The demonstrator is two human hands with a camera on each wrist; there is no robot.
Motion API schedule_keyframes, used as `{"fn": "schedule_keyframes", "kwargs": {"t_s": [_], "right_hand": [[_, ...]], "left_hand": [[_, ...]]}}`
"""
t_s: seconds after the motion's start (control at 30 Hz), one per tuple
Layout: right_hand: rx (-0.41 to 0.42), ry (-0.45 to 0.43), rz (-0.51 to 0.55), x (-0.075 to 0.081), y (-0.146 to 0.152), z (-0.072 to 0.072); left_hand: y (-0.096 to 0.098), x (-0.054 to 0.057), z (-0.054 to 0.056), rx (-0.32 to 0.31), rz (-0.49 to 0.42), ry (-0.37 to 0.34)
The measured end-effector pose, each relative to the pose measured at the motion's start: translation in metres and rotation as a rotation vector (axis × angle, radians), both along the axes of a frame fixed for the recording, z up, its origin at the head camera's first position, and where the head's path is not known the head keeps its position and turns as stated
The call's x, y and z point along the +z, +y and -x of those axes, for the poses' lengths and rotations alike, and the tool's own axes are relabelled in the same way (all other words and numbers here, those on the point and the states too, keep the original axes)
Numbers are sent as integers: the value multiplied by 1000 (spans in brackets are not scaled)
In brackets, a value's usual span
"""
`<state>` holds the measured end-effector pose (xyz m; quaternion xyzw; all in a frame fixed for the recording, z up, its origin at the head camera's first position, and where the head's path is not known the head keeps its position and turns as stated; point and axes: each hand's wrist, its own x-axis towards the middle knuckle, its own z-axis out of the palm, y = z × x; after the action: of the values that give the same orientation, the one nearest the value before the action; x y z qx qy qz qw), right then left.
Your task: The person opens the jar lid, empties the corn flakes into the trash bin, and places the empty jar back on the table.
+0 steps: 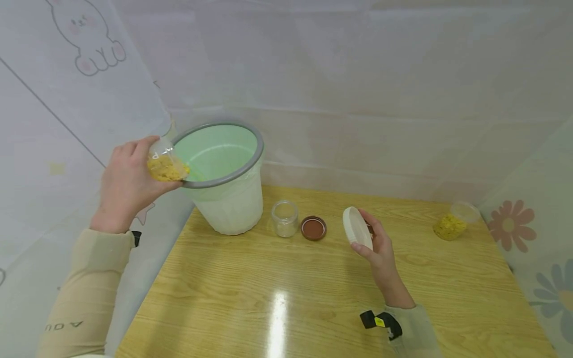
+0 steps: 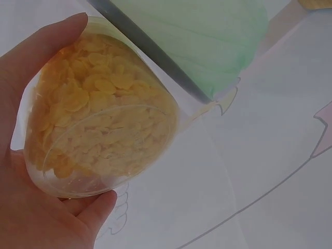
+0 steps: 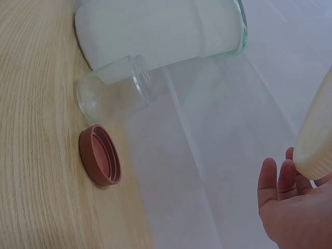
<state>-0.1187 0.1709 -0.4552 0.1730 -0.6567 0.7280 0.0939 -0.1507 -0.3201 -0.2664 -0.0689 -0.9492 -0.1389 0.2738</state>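
Note:
My left hand (image 1: 127,179) grips a clear plastic jar (image 2: 98,119) of yellow flakes, tilted with its mouth at the grey rim of a green-lined bucket (image 1: 233,209). Flakes (image 1: 167,168) lie along the jar's lower side near its mouth. In the left wrist view, fingers and thumb wrap the jar beside the bucket's rim. Above the table, my right hand (image 1: 379,256) holds a white screw lid (image 1: 356,228) by its edge, tilted with its hollow side partly showing. The right wrist view catches only part of that lid, at the right edge.
Right of the bucket stands a small clear glass jar (image 1: 285,219) with its mouth up. Beside it a brown lid (image 1: 314,228) lies hollow side up on the wooden table (image 1: 233,288). Another clear jar of yellow flakes (image 1: 451,224) sits at the far right by the wall.

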Motion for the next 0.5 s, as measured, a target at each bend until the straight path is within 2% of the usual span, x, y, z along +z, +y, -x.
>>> {"fn": "schedule_keyframes", "kwargs": {"t_s": [0.5], "right_hand": [[-2, -4, -1, 0, 0, 0]], "left_hand": [[1, 1, 1, -13, 20, -22]]}}
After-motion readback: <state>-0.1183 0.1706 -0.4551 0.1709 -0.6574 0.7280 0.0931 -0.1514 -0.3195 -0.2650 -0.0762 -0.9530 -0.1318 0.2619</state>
